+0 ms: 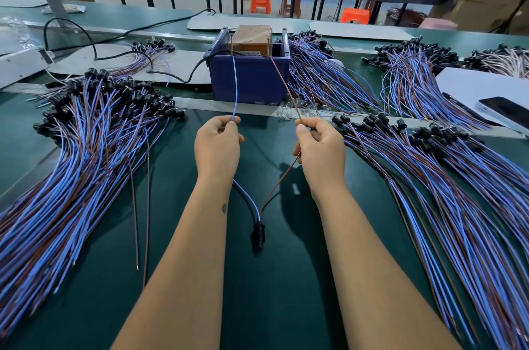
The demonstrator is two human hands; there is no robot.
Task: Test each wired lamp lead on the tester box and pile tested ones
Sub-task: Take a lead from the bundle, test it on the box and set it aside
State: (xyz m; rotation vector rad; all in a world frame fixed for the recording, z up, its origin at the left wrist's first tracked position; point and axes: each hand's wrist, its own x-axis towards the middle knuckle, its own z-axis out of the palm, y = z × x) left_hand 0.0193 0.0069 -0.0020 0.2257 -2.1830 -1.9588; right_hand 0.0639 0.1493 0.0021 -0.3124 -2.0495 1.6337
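Left hand (217,143) pinches the blue wire (235,83) between thumb and forefinger; right hand (320,146) pinches the brown wire (282,79) the same way. Hands held apart, above the green tabletop (257,292)

Both wires belong to one lamp lead: they run back under the wrists and join at the black lamp socket (258,230), lying on the tabletop between the forearms. Their free ends reach up to the tester box (252,37) sitting in a blue bin (249,77); contact at the top looks made, but is too small to confirm

Piles of leads: a large one left (86,135), another right (429,178), more beyond the bin (320,74). Which are tested, cannot tell

Risks, as judged:
- thin wire ends slipping off the contacts if either pinch wavers, giving a false fail
- bare ends touching each other if the hands drift together, shorting the tester
- socket faces away near the body, so a lit lamp may be missed
- tested lead dropped into the wrong pile, since both piles look alike
- phone (506,112) on white sheet at right could be snagged by dragging wires
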